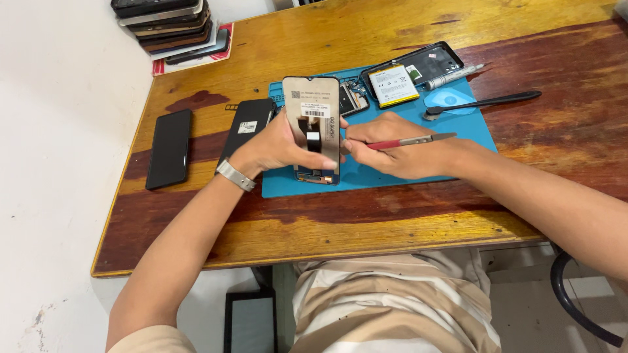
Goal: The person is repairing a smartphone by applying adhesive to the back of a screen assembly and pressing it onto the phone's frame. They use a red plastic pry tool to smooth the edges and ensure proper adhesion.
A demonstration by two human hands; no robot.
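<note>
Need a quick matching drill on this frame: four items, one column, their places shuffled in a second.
Items:
1. screen panel
2. tweezers
3. stack of phones
4. yellow-labelled battery

Places:
A. far left corner of the wooden table
B. in the right hand
C. inside the open phone frame at the back of the blue mat
D. held upright by the left hand

Pairs: 1-D, 2-B, 3-A, 4-C

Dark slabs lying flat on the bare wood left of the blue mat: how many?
2: one black phone near the table's left edge, another dark slab beside the mat, partly hidden by the left hand.
</note>
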